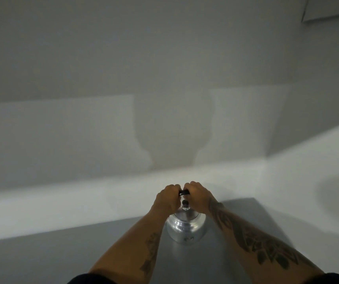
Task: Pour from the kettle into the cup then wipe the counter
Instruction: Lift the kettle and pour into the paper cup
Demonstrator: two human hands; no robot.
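A shiny metal kettle [186, 229] stands on the grey counter [41, 261], low in the middle of the view. Its black handle [183, 192] arches over the lid knob [185, 203]. My left hand [167, 198] grips the handle's left end and my right hand [197, 196] grips its right end, fingers curled around it. Both forearms reach in from the bottom edge. No cup or cloth is in view.
A white ledge [82, 201] runs behind the counter, below a pale wall [164, 58] that carries my shadow. The counter's right edge [271, 218] falls away near my right forearm, with a white curved surface [338, 191] beyond it.
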